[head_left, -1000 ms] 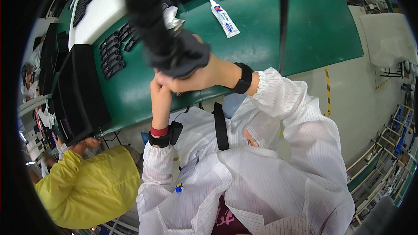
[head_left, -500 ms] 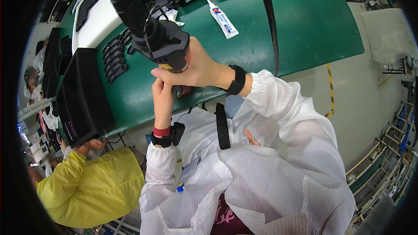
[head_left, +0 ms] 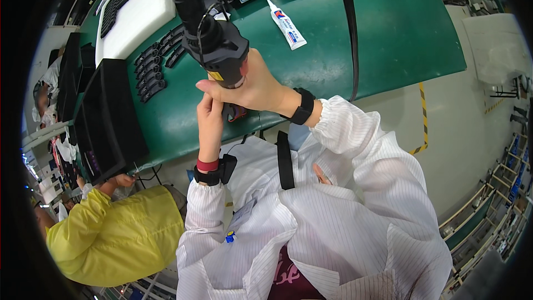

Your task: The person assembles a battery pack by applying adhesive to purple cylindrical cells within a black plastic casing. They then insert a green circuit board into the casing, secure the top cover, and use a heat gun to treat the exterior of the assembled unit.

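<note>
My right hand (head_left: 260,84) is wrapped round the lower end of a bulky black hand tool (head_left: 221,47), which hangs from a thick ribbed black hose or cord. The tool carries a yellow label near its lower end. Just beneath, my left hand (head_left: 210,125) is closed, its fingertips tucked under my right thumb and mostly out of sight. Next to those fingers shows a small dark piece with a red-orange edge (head_left: 237,113); whether my left hand grips it is hidden. Both hands are over the near edge of the green table (head_left: 388,39).
Curved black parts (head_left: 150,78) lie in rows left of the tool, near a black bin (head_left: 108,122) and white foam (head_left: 139,16). A white glue tube (head_left: 287,26) lies beyond my hands. A black strap (head_left: 348,33) hangs at right. A person in yellow (head_left: 119,233) sits at left.
The black tool has shifted a little to the right, and my hands have moved slightly with it. More of the curved black parts and of the red-orange edge now shows.
</note>
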The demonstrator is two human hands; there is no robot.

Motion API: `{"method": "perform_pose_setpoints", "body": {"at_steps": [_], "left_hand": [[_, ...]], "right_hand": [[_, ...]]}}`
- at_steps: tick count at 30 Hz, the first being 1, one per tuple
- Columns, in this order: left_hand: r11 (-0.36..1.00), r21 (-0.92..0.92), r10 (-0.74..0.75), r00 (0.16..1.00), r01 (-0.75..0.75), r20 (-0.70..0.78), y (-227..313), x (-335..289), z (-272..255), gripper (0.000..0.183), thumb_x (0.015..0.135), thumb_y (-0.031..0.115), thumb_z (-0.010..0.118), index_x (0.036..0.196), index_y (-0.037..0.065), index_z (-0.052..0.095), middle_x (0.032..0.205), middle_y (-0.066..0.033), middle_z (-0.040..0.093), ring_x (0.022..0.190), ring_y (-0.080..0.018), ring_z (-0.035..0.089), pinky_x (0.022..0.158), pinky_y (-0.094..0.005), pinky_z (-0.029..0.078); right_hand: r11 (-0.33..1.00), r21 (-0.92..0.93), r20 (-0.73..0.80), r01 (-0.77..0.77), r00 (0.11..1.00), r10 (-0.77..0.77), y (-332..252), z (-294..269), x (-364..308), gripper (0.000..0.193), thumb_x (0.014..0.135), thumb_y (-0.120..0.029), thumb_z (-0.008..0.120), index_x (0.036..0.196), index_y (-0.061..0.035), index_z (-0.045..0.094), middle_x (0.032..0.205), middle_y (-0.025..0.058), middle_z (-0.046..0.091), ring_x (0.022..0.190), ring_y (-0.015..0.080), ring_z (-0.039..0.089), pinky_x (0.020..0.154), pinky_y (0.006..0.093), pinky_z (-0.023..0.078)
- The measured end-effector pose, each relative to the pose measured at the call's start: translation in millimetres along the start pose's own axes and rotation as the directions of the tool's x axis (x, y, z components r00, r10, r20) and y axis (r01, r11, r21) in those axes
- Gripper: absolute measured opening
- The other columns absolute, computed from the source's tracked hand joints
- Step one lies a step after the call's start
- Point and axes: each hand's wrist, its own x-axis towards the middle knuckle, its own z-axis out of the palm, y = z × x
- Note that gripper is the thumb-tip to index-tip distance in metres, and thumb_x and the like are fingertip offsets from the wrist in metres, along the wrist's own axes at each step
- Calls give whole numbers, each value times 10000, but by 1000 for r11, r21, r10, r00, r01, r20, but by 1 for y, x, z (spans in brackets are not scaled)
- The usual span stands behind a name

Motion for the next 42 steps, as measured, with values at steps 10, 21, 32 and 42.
{"method": "perform_pose_setpoints", "body": {"at_steps": [10,21,32,42], "left_hand": [[1000,4,22,996,-22,82,2,4,-2,358,1044,256,511,1238,-33,597,1025,4,630,887,-75,502,807,-233,418],[1000,-13,-2,999,3,43,8,0,2,394,1046,259,509,1297,-36,577,1051,0,642,913,-74,511,833,-237,423],[999,-40,14,996,-11,84,6,3,0,346,1048,244,506,1237,-28,606,1040,0,646,894,-74,525,810,-236,427],[999,-48,0,998,3,68,-4,3,-5,306,1034,217,520,1179,-36,611,994,-1,636,854,-73,519,770,-237,433]], "right_hand": [[997,-77,-94,15,995,-23,2,3,2,429,781,-130,816,1070,-29,516,793,56,670,693,121,652,652,264,518],[994,-105,-143,32,989,-47,1,7,-3,428,780,-137,818,1059,-27,512,787,56,674,702,127,671,655,266,527],[985,-154,-194,74,976,-104,1,9,0,429,775,-146,825,1055,-30,521,815,63,684,730,143,678,675,273,532],[988,-149,-150,44,986,-67,-6,10,-5,442,775,-168,828,1068,-31,528,846,76,699,745,138,686,695,276,537]]}}
